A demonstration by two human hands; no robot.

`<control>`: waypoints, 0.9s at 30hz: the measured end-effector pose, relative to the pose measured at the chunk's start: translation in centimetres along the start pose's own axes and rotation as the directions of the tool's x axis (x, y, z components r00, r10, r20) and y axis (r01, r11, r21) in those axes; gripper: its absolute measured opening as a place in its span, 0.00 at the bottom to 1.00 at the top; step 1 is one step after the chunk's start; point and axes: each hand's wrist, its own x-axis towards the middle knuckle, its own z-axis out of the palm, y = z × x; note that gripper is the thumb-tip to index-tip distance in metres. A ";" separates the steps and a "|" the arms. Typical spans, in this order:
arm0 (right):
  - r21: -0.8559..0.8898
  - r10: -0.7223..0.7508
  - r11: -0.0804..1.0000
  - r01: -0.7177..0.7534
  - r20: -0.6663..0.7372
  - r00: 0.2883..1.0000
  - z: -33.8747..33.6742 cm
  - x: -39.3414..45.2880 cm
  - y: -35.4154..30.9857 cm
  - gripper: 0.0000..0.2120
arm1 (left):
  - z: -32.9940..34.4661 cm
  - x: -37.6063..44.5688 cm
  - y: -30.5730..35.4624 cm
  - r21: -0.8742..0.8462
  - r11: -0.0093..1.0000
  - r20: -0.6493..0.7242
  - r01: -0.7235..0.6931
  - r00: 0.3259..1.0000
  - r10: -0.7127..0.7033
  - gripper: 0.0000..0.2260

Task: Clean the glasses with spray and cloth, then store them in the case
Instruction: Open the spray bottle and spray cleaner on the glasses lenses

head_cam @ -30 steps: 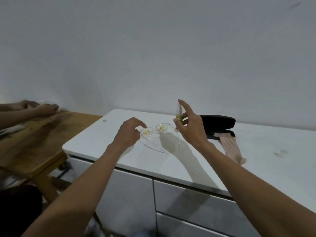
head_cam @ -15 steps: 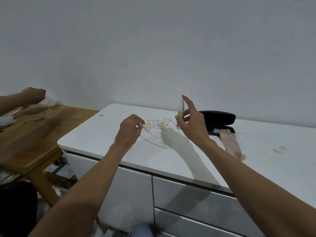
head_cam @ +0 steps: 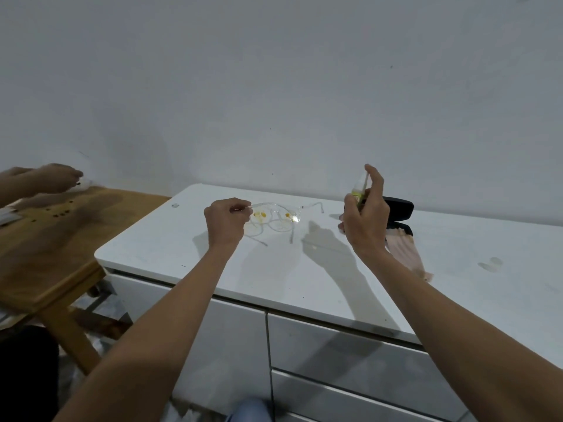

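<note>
Clear-framed glasses [head_cam: 278,216] with yellow smears on both lenses hang just above the white cabinet top [head_cam: 274,269]. My left hand [head_cam: 225,222] pinches their left temple and holds them up. My right hand [head_cam: 364,214] grips a small spray bottle [head_cam: 359,190] with a yellow-green label, index finger on its top, to the right of the glasses. A black glasses case [head_cam: 399,208] lies open behind my right hand, partly hidden by it. A pinkish cloth [head_cam: 406,248] lies in front of the case.
A wooden table [head_cam: 45,239] stands left of the cabinet, where another person's hands [head_cam: 45,178] are working. Drawer fronts [head_cam: 335,345] sit under the cabinet top. A faint smudge [head_cam: 490,264] marks the top at the right. The wall is close behind.
My left hand has taken the glasses by the temple and raised them off the top, turning them. My right hand with the bottle has shifted right and higher. The other person's hands have moved.
</note>
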 end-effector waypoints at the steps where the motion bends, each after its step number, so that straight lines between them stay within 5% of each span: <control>1: -0.007 -0.002 1.000 0.002 0.003 1.000 -0.1 0.0 0.3 0.30 | -0.1 0.0 0.1 -0.035 0.999 -0.014 0.026 1.000 -0.027 0.06; 8: -0.096 -0.028 0.995 0.038 0.102 0.994 -0.2 -1.8 0.6 0.31 | 0.0 0.2 1.5 -0.215 0.968 -0.068 0.127 0.987 -0.145 0.05; 27: -0.173 -0.206 0.950 0.260 0.278 0.938 2.1 -3.0 -1.1 0.25 | 1.6 0.1 3.8 -0.303 0.948 -0.007 0.094 0.995 -0.101 0.06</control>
